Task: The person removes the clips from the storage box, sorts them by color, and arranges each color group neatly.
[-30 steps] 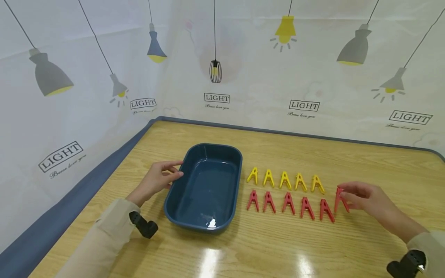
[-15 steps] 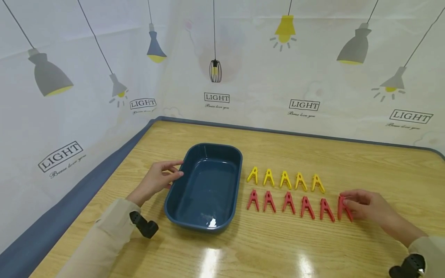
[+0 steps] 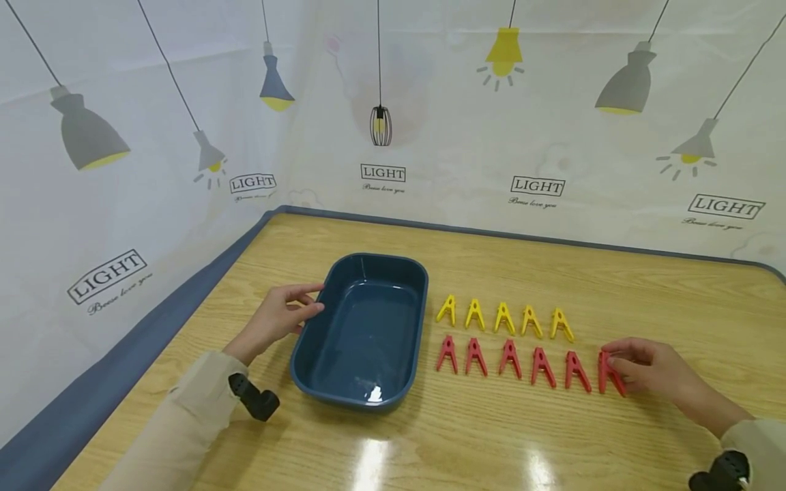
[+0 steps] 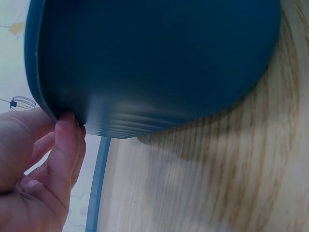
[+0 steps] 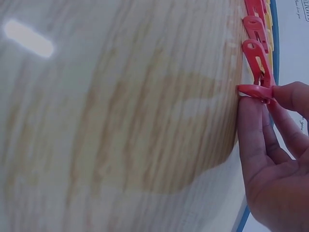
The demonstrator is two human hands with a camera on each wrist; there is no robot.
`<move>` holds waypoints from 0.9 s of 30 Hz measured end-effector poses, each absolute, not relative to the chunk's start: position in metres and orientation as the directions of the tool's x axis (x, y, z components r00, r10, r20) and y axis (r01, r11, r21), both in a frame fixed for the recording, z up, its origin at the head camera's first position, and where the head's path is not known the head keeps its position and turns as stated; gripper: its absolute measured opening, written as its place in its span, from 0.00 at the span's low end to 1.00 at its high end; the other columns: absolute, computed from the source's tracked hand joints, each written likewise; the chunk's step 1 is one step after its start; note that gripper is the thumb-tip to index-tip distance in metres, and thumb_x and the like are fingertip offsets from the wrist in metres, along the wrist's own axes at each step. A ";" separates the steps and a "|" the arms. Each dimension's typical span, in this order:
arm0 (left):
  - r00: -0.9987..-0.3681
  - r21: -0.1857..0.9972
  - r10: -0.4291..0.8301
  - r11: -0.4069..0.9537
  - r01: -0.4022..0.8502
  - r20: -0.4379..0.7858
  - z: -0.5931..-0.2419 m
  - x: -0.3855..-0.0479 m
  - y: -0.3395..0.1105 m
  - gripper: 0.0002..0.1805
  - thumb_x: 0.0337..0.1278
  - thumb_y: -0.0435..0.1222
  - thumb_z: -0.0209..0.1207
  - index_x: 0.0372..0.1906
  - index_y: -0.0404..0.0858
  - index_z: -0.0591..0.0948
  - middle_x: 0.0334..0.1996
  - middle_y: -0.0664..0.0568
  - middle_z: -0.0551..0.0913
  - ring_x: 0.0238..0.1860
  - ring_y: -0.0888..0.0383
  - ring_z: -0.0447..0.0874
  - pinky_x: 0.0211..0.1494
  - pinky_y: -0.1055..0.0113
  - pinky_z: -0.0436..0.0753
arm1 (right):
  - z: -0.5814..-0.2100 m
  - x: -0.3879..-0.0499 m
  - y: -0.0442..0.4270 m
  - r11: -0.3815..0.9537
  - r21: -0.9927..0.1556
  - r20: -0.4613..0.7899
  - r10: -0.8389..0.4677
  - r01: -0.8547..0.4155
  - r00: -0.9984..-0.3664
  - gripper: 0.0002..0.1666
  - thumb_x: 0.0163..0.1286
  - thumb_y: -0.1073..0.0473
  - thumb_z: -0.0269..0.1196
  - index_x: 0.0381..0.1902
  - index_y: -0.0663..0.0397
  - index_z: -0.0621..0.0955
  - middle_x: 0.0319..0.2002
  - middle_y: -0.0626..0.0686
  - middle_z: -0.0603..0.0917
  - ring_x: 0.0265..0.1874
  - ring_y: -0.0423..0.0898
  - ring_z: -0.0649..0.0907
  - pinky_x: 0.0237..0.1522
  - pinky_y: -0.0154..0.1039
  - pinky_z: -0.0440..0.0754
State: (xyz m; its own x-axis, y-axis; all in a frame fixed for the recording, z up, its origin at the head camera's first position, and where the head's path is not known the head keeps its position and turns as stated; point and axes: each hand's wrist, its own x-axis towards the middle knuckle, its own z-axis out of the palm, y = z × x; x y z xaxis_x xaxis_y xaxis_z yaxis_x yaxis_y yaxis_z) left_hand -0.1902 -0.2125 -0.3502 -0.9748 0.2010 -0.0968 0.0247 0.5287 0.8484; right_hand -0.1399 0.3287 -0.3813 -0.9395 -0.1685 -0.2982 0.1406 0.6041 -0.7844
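Note:
At the left of the table, my left hand (image 3: 278, 319) pinches the rim of a deep blue baking dish (image 3: 368, 327). In the left wrist view, fingers (image 4: 66, 140) press under the dish's lip. My right hand (image 3: 651, 372) pinches a red clothespin (image 3: 608, 374) at the right end of a row, low at the tabletop. The right wrist view shows the held clothespin between thumb and fingers (image 5: 253, 130). Several other red clothespins (image 3: 543, 368) lie in line to its left. Behind them runs a row of yellow clothespins (image 3: 503, 318).
The wooden table (image 3: 467, 443) has a blue edge along the back. A white curtain (image 3: 442, 136) printed with lamps hangs behind and to the left. Small black cameras (image 3: 254, 397) are strapped to both wrists.
My right hand has come toward me and slightly right with the red clothespin, bringing it level with the red row. The left hand and dish have stayed put.

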 end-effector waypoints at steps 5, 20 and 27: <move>-0.975 0.848 0.200 0.530 0.026 -0.095 -0.350 -0.190 -0.212 0.25 0.57 0.39 0.55 0.60 0.38 0.69 0.35 0.44 0.76 0.32 0.56 0.80 0.30 0.62 0.80 | -0.382 -0.140 0.329 0.619 -0.776 -0.293 -0.176 0.126 -0.940 0.27 0.66 0.54 0.53 0.53 0.74 0.67 0.39 0.54 0.78 0.31 0.35 0.78 0.30 0.38 0.79; -0.975 0.848 0.206 0.529 0.036 -0.087 -0.350 -0.190 -0.212 0.25 0.56 0.39 0.55 0.60 0.37 0.69 0.35 0.44 0.76 0.32 0.56 0.80 0.30 0.63 0.79 | -0.379 -0.136 0.330 0.628 -0.769 -0.287 -0.171 0.121 -0.943 0.30 0.65 0.52 0.54 0.53 0.74 0.68 0.40 0.58 0.78 0.31 0.37 0.78 0.30 0.38 0.79; -0.975 0.848 0.203 0.529 0.032 -0.090 -0.350 -0.190 -0.213 0.25 0.57 0.39 0.55 0.60 0.38 0.69 0.36 0.44 0.76 0.31 0.56 0.80 0.30 0.63 0.79 | -0.379 -0.130 0.330 0.600 -0.790 -0.290 -0.181 0.128 -0.940 0.28 0.63 0.56 0.57 0.53 0.75 0.68 0.40 0.57 0.78 0.30 0.37 0.78 0.30 0.38 0.80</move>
State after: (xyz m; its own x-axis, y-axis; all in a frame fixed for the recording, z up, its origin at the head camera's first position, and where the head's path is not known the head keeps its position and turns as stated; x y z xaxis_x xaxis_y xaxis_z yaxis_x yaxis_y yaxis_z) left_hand -0.1896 -0.2128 -0.3495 -0.9750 0.2030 -0.0898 0.0321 0.5290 0.8480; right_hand -0.1303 0.3302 -0.3795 -0.9399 -0.1809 -0.2896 0.1279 0.5999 -0.7898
